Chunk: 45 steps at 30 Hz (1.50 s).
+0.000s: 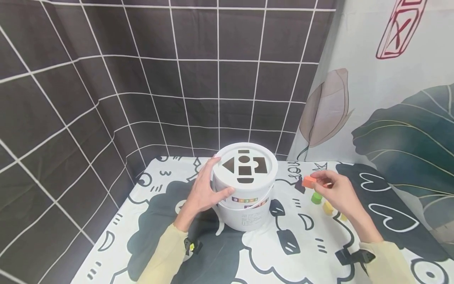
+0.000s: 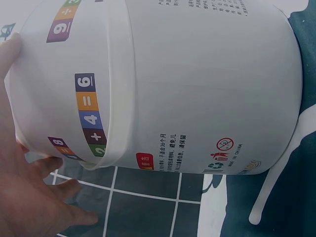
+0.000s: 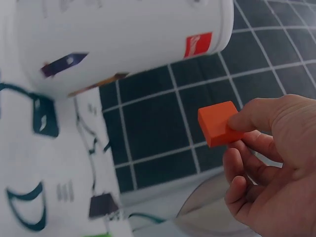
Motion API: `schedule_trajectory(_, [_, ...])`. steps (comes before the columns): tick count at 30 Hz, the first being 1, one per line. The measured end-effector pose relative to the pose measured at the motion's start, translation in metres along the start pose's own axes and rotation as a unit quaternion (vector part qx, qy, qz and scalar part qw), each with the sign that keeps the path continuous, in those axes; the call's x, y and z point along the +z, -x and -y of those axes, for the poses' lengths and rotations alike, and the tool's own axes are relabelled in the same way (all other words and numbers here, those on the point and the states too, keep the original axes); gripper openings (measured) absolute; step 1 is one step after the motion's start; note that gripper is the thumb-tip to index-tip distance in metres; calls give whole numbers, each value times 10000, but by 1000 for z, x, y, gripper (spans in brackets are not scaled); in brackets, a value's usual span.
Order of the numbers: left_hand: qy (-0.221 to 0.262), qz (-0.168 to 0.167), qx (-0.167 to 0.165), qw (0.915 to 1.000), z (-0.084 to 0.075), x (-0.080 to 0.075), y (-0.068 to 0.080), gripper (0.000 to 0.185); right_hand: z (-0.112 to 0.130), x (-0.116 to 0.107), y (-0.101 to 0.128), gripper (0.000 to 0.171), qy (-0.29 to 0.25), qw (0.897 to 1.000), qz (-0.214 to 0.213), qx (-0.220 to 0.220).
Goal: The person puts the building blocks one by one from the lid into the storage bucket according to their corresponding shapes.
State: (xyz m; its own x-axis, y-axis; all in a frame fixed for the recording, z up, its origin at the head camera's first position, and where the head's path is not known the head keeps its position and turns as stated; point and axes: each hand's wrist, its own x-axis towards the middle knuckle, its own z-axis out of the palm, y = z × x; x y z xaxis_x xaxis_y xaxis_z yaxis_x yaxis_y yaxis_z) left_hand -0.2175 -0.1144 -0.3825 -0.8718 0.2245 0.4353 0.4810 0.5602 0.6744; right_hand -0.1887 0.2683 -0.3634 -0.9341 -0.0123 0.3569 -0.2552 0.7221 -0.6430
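Note:
A white bucket (image 1: 244,205) stands on the table, capped by a lid (image 1: 263,181) with several shape cut-outs. My left hand (image 1: 205,189) grips the lid's left rim, thumb on the side and fingers over the top edge. In the left wrist view the bucket (image 2: 207,89) fills the frame, with my left hand (image 2: 29,197) at the lid band. My right hand (image 1: 335,189) pinches an orange block (image 1: 309,181) above the table, right of the bucket. The right wrist view shows the orange block (image 3: 217,123) between thumb and fingers (image 3: 261,116).
A green block (image 1: 316,197) and yellow blocks (image 1: 328,208) lie on the patterned tablecloth (image 1: 283,252) under my right hand. Dark tiled backdrop (image 1: 142,79) stands behind and left; a leaf-print curtain (image 1: 397,118) hangs at the right.

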Motion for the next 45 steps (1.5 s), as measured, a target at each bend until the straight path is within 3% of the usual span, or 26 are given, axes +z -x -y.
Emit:
schedule_trajectory(15, [1, 30, -61, 10000, 0, -1, -1, 94, 50, 0, -43, 23, -177, 9982, 235, -522])
schedule_trajectory(31, [-34, 53, -172, 9998, 1, 1, 1, 95, 82, 10, -76, 20, -626, 9933, 267, -936])
schedule_trajectory(40, [-30, 31, -128, 9999, 1, 2, 1, 95, 101, 30, -97, 22, -1043, 9867, 650, -1064])
schedule_trajectory(45, [-52, 13, -122, 9999, 1, 1, 1, 96, 104, 40, -105, 21, -933, 9864, 712, -1153])
